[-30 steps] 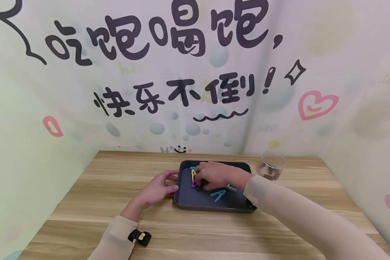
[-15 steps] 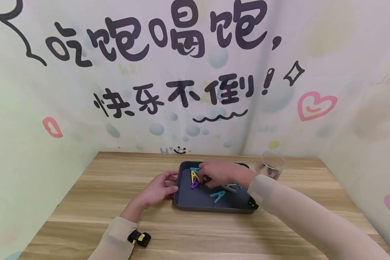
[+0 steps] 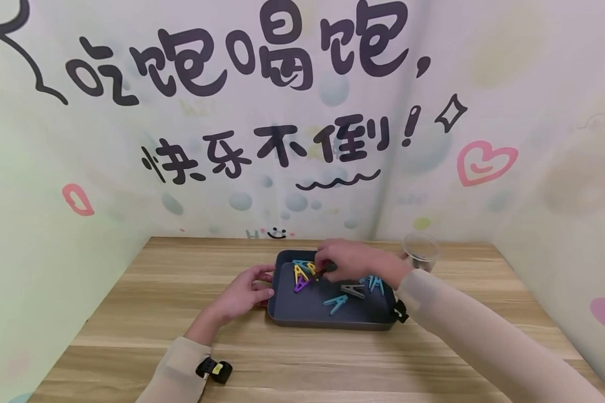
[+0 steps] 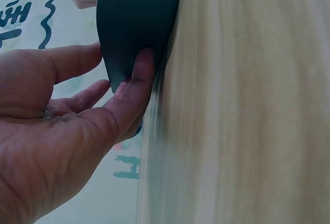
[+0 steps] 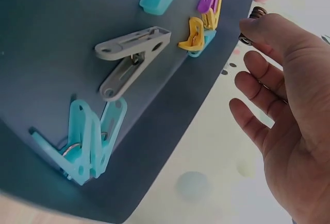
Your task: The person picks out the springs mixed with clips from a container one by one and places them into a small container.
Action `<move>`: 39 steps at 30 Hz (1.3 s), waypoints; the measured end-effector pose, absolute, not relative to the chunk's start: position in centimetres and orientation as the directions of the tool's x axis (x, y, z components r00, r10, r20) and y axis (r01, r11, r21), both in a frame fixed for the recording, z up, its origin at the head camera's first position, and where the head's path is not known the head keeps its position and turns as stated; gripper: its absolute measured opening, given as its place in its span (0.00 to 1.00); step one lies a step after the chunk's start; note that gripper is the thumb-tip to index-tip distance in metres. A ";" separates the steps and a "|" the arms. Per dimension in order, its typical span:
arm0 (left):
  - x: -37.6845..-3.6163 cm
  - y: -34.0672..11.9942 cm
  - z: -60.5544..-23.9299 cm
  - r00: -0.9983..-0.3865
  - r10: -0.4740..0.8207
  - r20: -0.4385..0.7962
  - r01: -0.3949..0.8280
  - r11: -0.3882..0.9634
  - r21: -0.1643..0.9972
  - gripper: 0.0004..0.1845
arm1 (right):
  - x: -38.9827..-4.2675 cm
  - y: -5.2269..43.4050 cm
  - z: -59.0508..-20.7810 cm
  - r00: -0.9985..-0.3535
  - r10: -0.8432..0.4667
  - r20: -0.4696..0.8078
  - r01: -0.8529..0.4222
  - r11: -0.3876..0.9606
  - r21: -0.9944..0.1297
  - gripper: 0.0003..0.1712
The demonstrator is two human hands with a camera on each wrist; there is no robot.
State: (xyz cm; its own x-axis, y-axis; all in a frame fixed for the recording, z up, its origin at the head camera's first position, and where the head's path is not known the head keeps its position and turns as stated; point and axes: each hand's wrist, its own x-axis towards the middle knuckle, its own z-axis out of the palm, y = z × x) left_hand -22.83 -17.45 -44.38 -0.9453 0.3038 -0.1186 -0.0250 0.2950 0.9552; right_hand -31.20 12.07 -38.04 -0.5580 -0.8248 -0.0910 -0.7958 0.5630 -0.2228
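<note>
My left hand [image 3: 242, 292] holds the left end of a dark grey tray [image 3: 302, 313], thumb at the rim and fingers against the outer wall [image 4: 136, 18]. Above the tray's back part, my right hand [image 3: 345, 260] pinches a small dark ribbed piece [image 5: 252, 26] between thumb and finger; its kind is unclear. Clothespins lie in the tray: a purple one [image 3: 301, 284], yellow ones [image 3: 298, 274], a grey one [image 5: 131, 59] and several light blue ones [image 3: 336, 304]. Two blue ones at the right end [image 5: 87, 141] lie against each other.
A clear plastic cup [image 3: 419, 246] stands behind the tray's right corner, partly hidden by my right arm; something dark is inside. The wooden table [image 3: 302, 364] meets a printed wall cloth [image 3: 206, 212] at the back.
My right hand has risen and moved right from the tray's left part, now with the dark piece visible in its fingers. The clothespins are more exposed. My left hand stays at the tray.
</note>
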 end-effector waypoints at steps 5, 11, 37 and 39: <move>-22.9 -17.5 -44.4 -0.943 0.308 -0.125 -0.034 0.287 0.957 0.32 | -31.3 12.7 -37.8 -0.567 -0.821 -0.063 -0.784 0.561 -0.264 0.07; -22.8 -17.5 -44.2 -0.944 0.307 -0.123 -0.031 0.290 0.957 0.32 | -31.4 13.6 -37.8 -0.574 -0.819 -0.018 -0.774 0.549 -0.315 0.07; -22.5 -17.3 -44.0 -0.943 0.307 -0.125 -0.029 0.296 0.955 0.31 | -31.3 19.4 -37.4 -0.678 -0.715 0.171 -0.695 0.547 -0.466 0.07; -22.5 -17.3 -44.0 -0.944 0.307 -0.123 -0.027 0.300 0.954 0.31 | -31.3 19.9 -37.4 -0.687 -0.703 0.184 -0.688 0.547 -0.477 0.07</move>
State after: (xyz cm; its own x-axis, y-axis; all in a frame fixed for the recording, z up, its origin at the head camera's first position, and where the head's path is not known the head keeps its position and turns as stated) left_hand -22.50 -17.28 -44.00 -0.9438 0.3065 -0.1234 -0.0274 0.2996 0.9537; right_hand -31.31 19.87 -37.40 -0.6868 -0.7030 0.1843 -0.6881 0.5472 -0.4766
